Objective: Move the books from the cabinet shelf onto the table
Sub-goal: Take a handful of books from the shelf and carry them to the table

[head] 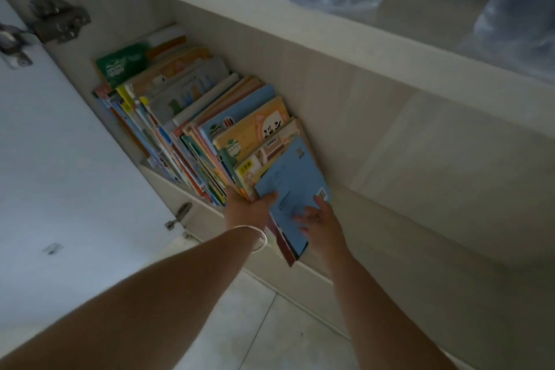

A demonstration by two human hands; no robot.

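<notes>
Your left hand (249, 210) gripped the blue book (295, 186) with thumb on cover; right hand (321, 219) lay flat on it, steadying. Books (186, 117) were on the cabinet shelf (375, 159), leaning left.

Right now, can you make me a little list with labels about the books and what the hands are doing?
books: a leaning row on the cabinet shelf
front book: blue book, sticking out past the shelf edge
left hand: left hand grips the front books at their left side, thumb on the blue cover
right hand: right hand rests on the blue cover, fingers spread
wrist: bracelet on the left wrist
door: cabinet door open at left
table: not in view
</notes>
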